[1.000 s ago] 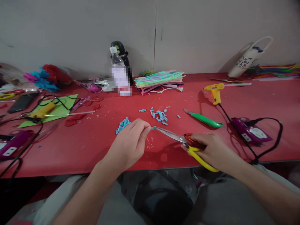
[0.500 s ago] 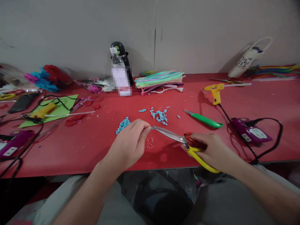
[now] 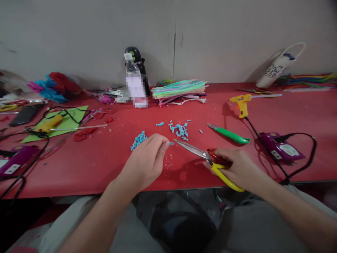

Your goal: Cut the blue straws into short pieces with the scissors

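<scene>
At the far left of the red tabletop (image 3: pixel 79 165), at 9 o'clock from your hands, a yellow glue gun (image 3: pixel 48 124) lies on a green sheet (image 3: pixel 70 121). At 11 o'clock from your left hand (image 3: pixel 147 158) sits a small heap of blue bits (image 3: pixel 138 140). More blue bits are scattered at its 1 o'clock.

Your left hand hovers over the near edge with its fingers (image 3: pixel 164 146) pressed together on a short blue piece (image 3: pixel 171 143). The blue piece sticks out toward 3 o'clock, and its long axis is nearly level.

Just to the right, the scissors (image 3: pixel 196 151) lie along a line from 4 o'clock at the red and yellow handles to 10 o'clock at the tip. The blades look nearly together. Your right hand (image 3: pixel 234 167) has its fingers wrapped tight around the handles.

At 12 o'clock from that hand a green utility knife (image 3: pixel 231 135) points its blade toward 10 o'clock. A second glue gun (image 3: pixel 242 103) lies beyond the knife.

The plastic bottle (image 3: pixel 133 82) at the wall has a blurred label. The white bag (image 3: pixel 279 66) at 2 o'clock bears dark handwriting that you cannot read from here.

Half a second ago the scissor tip met the blue piece. It now sits just apart from it, shifted a little toward 2 o'clock. Your left hand has barely moved.
</scene>
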Demonstrator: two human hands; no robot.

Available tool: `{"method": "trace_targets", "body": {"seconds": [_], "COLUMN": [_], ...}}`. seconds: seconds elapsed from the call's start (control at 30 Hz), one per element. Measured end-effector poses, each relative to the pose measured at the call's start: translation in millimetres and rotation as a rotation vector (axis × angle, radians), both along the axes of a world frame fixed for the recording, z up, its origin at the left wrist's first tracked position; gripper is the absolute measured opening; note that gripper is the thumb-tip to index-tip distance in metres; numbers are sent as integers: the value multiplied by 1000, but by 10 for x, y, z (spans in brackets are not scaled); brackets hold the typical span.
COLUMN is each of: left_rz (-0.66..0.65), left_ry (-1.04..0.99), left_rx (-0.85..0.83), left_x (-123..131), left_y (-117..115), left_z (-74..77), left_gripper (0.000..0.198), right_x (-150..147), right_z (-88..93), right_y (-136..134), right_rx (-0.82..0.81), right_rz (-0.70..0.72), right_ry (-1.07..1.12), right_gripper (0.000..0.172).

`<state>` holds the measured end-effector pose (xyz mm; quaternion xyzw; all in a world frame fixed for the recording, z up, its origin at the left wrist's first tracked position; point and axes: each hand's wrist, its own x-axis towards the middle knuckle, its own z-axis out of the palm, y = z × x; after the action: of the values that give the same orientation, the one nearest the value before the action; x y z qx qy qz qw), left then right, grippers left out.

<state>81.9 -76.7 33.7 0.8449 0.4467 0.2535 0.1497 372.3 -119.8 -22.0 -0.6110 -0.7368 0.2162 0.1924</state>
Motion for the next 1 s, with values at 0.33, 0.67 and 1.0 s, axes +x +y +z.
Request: {"method": "trace_targets", "body": {"seconds": [0.33,0.67,1.0], "left_rz": [6,8,14], "left_ry": [7,19,18], "left_rx": [-19,-18,-30], "left_x": [14,24,30], "left_y": [-31,-40,-35], "left_z": [55,63,67], "left_gripper": [23,24,24], "right_x": [0,9,18], "right_z": [38,-54,-87], "right_y": [-2,3,13], "right_rx": [26,45,75], "right_rz": [12,3,0], "right_ry": [-41,-68,-83], "right_gripper": [28,28,23]}}
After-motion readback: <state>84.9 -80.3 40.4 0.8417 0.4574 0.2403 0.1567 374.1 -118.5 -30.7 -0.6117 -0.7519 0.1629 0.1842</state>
